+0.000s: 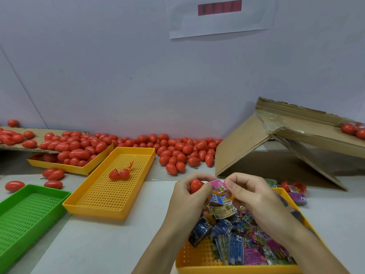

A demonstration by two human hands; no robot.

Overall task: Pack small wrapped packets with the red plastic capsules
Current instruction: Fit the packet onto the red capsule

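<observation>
My left hand (186, 196) grips a red plastic capsule (196, 185) above the yellow tray (199, 260) of small wrapped packets (246, 242). My right hand (248, 194) pinches a pink wrapped packet (217, 185) right beside the capsule. The two hands meet over the tray's far end. An open red capsule (119, 174) lies in the middle yellow tray (98, 206).
A heap of red capsules (181, 149) lies along the wall, and more fill a yellow tray (65, 167) at far left. A green tray (25, 218) sits near left. A torn cardboard box (276, 147) stands at right, with an open capsule (294, 187) and purple packet (298, 197) beside it.
</observation>
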